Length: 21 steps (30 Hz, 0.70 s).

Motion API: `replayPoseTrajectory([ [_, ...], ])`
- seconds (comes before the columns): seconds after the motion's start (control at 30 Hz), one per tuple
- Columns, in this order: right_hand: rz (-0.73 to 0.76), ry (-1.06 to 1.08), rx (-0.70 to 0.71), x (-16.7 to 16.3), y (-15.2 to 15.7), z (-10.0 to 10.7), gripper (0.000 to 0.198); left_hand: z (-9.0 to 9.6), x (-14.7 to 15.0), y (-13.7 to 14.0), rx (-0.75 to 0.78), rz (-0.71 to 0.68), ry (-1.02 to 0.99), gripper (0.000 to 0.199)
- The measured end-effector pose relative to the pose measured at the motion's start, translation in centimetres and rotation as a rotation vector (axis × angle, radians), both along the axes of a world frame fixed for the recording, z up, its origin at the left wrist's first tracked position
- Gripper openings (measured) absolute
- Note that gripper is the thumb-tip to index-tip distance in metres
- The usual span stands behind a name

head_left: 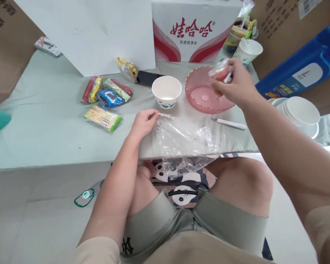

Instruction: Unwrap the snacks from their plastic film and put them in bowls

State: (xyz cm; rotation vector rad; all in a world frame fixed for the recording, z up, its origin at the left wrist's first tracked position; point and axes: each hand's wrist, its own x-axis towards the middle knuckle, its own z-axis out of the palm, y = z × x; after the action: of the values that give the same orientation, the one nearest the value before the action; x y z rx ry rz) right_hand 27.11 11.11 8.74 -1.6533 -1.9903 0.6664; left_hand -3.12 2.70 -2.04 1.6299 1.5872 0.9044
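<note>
My left hand [145, 123] pinches the upper left corner of a clear plastic bag [185, 137], which lies on the table and droops over its front edge. Above the pink bowl [199, 97], my right hand [238, 80] is closed around a small item in clear wrapping [219, 70]; reddish and white parts show, but its kind is unclear. Between the hands stands a white paper cup [167, 91] with a blue pattern. A white-handled utility knife [228, 123] rests right of the bag, in front of the bowl.
Several packaged snacks [110, 93] and a wrapped cracker pack [102, 118] lie at left. Behind are a black phone [149, 78], a white board [112, 33] and a water carton [195, 31]. Right stand a blue bottle [297, 69], stacked white bowls [299, 112] and another paper cup [247, 52].
</note>
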Motion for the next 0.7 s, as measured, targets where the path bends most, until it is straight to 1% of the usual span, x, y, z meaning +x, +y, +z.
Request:
replayPoseTrajectory([
  [0.03,-0.018,-0.083,-0.001,-0.3,0.4,0.4,0.075,0.0,0.1,0.1,0.004,-0.01,-0.025,0.032],
  [0.07,-0.045,-0.147,0.041,-0.5,0.2,0.6,0.074,0.1,0.2,0.1,0.008,-0.019,-0.042,0.033],
  [0.1,-0.062,-0.171,0.122,-0.6,-0.6,0.6,0.066,0.1,0.2,0.1,0.012,-0.028,-0.055,0.035],
  [0.13,-0.023,-0.165,0.195,-0.7,-1.8,0.3,0.053,0.1,0.2,0.1,0.013,-0.038,-0.067,0.036],
  [0.2,0.088,-0.088,0.346,-0.5,-5.2,-1.1,0.019,0.2,0.1,0.0,0.003,-0.053,-0.081,0.039],
  [0.23,0.165,-0.042,0.346,-0.3,-7.0,-2.3,0.012,0.3,0.0,0.0,-0.005,-0.052,-0.08,0.04],
  [0.27,0.266,-0.018,0.317,-0.1,-8.6,-3.6,0.013,0.3,-0.2,0.0,-0.014,-0.045,-0.076,0.041],
  [0.33,0.366,-0.083,0.161,0.1,-10.8,-6.2,0.034,0.3,-0.5,0.0,-0.028,-0.025,-0.06,0.038],
  [0.37,0.386,-0.132,0.096,0.1,-11.3,-7.4,0.041,0.3,-0.7,0.0,-0.033,-0.014,-0.048,0.036],
  [0.4,0.38,-0.181,0.043,0.1,-11.5,-8.2,0.044,0.3,-0.9,0.0,-0.036,-0.006,-0.032,0.033],
  [0.43,0.357,-0.22,0.013,0.0,-11.4,-8.8,0.041,0.3,-1.1,0.1,-0.039,0.001,-0.014,0.03],
  [0.47,0.322,-0.244,0.003,0.0,-11.2,-9.1,0.037,0.3,-1.3,0.1,-0.044,0.006,0.002,0.028],
  [0.53,0.24,-0.237,0.017,-0.1,-10.7,-9.1,0.038,0.4,-1.7,0.1,-0.064,0.016,0.023,0.026],
  [0.63,0.164,-0.145,0.03,0.0,-10.3,-8.2,0.04,0.4,-2.3,0.2,-0.109,0.018,0.025,0.024],
  [0.7,0.151,-0.084,-0.021,0.2,-10.4,-7.5,0.038,0.3,-2.5,0.3,-0.126,0.031,0.042,0.021],
])
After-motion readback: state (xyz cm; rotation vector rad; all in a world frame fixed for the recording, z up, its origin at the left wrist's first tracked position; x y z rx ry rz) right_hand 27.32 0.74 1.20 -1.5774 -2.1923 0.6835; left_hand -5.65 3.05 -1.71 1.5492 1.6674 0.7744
